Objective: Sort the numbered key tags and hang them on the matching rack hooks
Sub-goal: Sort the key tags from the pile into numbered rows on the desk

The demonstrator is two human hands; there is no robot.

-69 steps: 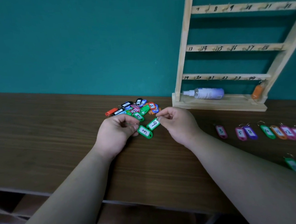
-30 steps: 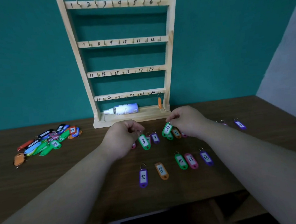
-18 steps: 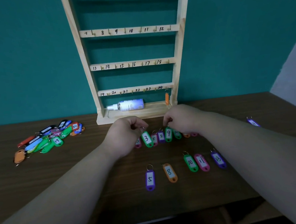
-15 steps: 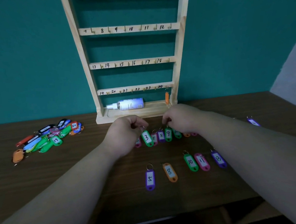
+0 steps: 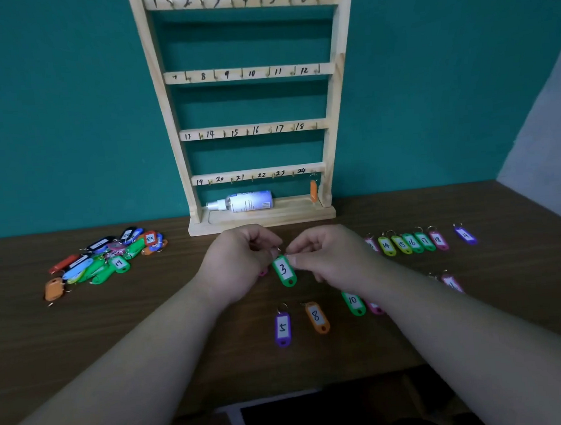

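Note:
A green key tag numbered 3 (image 5: 285,271) hangs just above the table in front of the wooden rack (image 5: 331,109). My left hand (image 5: 239,265) pinches its ring from the left. My right hand (image 5: 329,258) pinches the tag's top edge from the right. The rack has four rows of hooks numbered 1 to 24. An orange tag (image 5: 313,191) hangs on hook 24. Unsorted tags lie in a pile (image 5: 106,261) at the left. Purple 5 (image 5: 282,328), orange 8 (image 5: 317,316) and green 10 (image 5: 353,301) lie below my hands.
A row of tags 14 to 18 (image 5: 407,243) lies on the table at the right, with a lone purple tag (image 5: 465,235) beyond it. A white spray bottle (image 5: 245,202) lies on the rack's base. The table's front edge runs under my forearms.
My right hand no longer shows the green 9 tag and has moved left onto tag 3. My left hand still has tag 3. The view tilted up to the rack's top row.

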